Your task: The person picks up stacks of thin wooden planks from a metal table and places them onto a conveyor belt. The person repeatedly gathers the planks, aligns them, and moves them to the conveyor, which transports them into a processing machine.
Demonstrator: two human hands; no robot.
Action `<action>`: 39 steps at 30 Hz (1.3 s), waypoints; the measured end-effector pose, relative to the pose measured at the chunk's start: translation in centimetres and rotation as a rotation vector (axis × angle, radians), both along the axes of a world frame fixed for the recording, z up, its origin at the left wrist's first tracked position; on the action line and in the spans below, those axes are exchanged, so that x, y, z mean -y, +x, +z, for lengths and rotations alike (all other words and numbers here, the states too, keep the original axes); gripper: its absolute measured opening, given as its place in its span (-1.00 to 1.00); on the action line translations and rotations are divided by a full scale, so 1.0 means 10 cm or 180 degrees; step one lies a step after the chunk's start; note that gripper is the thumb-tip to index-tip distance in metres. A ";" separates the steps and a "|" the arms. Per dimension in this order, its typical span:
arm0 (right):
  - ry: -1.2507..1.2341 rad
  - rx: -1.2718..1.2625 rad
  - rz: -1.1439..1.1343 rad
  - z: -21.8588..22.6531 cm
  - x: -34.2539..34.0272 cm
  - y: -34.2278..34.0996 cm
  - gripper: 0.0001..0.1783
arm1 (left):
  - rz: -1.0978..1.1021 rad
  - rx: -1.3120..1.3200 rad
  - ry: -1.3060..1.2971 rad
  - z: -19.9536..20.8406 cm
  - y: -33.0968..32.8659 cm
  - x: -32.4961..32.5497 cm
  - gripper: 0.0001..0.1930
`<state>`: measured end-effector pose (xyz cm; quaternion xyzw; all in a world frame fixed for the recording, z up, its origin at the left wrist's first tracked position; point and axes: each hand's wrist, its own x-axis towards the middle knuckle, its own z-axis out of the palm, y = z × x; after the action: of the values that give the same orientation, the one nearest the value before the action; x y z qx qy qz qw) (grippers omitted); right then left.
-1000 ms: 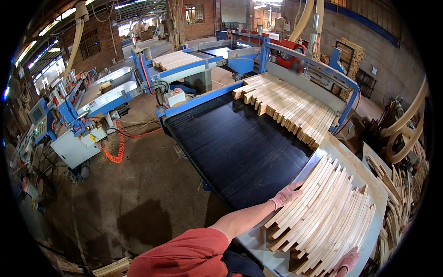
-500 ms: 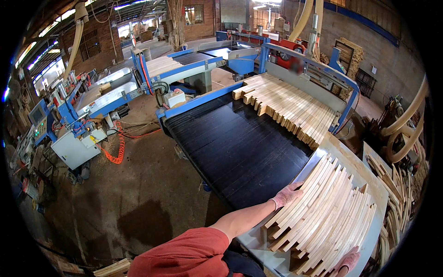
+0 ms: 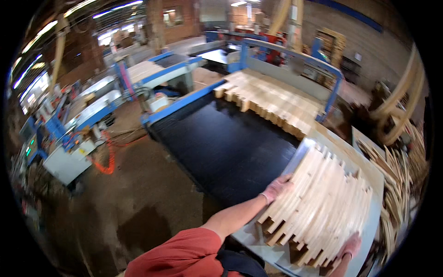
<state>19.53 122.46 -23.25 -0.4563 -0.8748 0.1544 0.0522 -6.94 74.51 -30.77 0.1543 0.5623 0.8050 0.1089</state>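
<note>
A layer of pale wooden strips (image 3: 318, 198) lies side by side on a grey metal table (image 3: 265, 237), their near ends uneven. My left hand (image 3: 277, 188), in a pinkish work glove, grips the left edge of the layer, its fingers against the outermost strip. At the near right edge my right hand (image 3: 351, 245), gloved alike, holds the strips from the other side. Motion blur softens its fingers. Beyond the table, a second row of wooden strips (image 3: 272, 99) rests on the far part of a black conveyor belt (image 3: 221, 147).
A blue machine frame (image 3: 334, 92) spans the belt's far end. Loose thin offcuts (image 3: 392, 194) are heaped on the right beside thick hoses (image 3: 397, 92). To the left stand a white cabinet (image 3: 67, 161) and a coiled orange air hose (image 3: 108, 161) over the brown floor (image 3: 157, 198).
The whole view has shifted and blurred. My right hand has moved a little farther forward along the strips' right edge, and the strips look closer together. My left hand keeps its place.
</note>
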 end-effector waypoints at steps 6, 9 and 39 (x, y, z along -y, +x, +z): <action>0.0303 -0.0071 -0.0272 0.09 0.11 0.05 -0.37 | -0.0118 0.0262 -0.0010 0.36 0.12 -0.03 -0.49; 0.0048 -0.0236 -0.0560 0.25 0.21 0.06 -0.28 | 0.0077 0.0115 -0.0494 0.39 0.10 -0.01 -0.47; 0.0002 -0.0221 -0.0687 0.33 0.24 0.08 -0.26 | -0.0054 0.0245 -0.0244 0.33 0.06 -0.02 -0.45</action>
<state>20.30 120.07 -19.94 -0.5423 -0.8182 0.1633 0.0989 -6.36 74.67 -27.46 0.1238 0.5868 0.7873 0.1431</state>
